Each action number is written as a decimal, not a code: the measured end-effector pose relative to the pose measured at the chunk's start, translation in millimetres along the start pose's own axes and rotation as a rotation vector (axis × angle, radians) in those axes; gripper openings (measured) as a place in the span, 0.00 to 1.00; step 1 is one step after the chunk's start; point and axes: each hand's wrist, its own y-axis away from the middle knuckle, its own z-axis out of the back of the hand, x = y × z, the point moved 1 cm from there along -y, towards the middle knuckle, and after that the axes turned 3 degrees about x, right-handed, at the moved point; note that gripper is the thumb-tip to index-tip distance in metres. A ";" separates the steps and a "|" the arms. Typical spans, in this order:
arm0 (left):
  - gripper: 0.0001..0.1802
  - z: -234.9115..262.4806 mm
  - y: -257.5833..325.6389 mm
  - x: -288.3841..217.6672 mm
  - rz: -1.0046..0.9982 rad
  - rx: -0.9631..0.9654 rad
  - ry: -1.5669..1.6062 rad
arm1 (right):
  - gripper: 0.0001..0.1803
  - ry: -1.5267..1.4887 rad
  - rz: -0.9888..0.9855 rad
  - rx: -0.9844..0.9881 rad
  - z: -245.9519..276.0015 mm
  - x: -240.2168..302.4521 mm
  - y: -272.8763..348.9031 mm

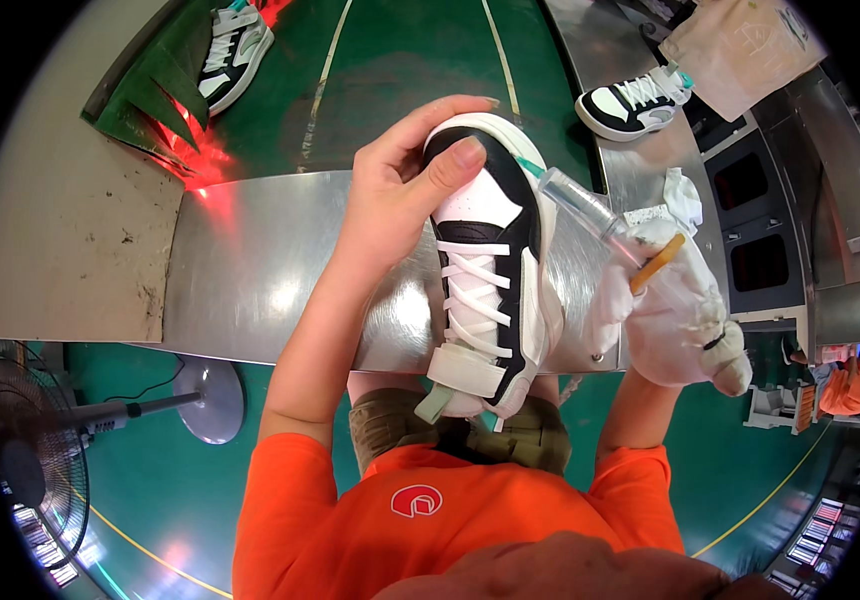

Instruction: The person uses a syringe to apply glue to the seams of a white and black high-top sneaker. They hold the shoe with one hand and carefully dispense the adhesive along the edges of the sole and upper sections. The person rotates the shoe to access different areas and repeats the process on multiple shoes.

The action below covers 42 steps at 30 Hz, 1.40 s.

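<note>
A black and white sneaker (487, 290) with white laces and a strap is held over the metal ledge, toe pointing away from me. My left hand (405, 180) is bare and closed around its toe, thumb on top and fingers along the sole edge. My right hand (665, 305), in a white glove, is closed on a clear syringe-like tube (580, 205). The tube's thin green tip (528, 166) meets the shoe's side near the toe, about where sole and upper join. A short yellow-brown stick (658, 262) also sticks out of the gloved hand. The gloved fingertips are partly hidden.
Ahead runs a green conveyor belt (420, 70), with another sneaker (237, 55) at its left by red-lit green flaps (155, 110). A third sneaker (635, 103) stands on the metal side ledge, near a beige bag (740, 55). A floor fan (40, 460) is at left.
</note>
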 end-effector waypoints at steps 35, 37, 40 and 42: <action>0.22 1.4 0.7 1.0 -0.021 0.035 0.033 | 0.38 0.617 -0.033 -0.478 6.8 -14.2 -80.7; 0.22 2.3 0.3 0.3 -0.001 0.042 0.055 | 0.37 0.589 -0.005 -0.523 9.0 -9.6 -74.6; 0.24 2.6 0.5 -1.5 -0.009 0.026 0.035 | 0.38 0.471 0.012 -0.556 8.1 -3.5 -68.3; 0.24 3.4 -0.4 -1.4 -0.010 0.022 0.027 | 0.38 0.439 0.032 -0.563 5.8 0.9 -64.3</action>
